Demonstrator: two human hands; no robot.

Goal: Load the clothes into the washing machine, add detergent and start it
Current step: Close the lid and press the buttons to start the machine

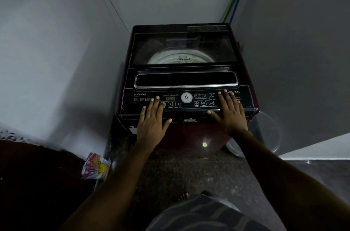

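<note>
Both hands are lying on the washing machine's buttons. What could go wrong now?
1. The left hand lies flat across the control panel, right beside the Start/Pause button, so it might press a wrong button.
2. The detergent packet is on the floor and the lid is closed, so the wash might start without soap.
3. The lid is dark, so I cannot tell if clothes are inside.

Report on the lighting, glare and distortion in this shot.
Head view: dim throughout, lower left corner nearly black; a small glare spot on the washer front; faint reflections in the lid glass; wide-angle lens bows the wall edges; panel print soft, packet print readable.
</note>
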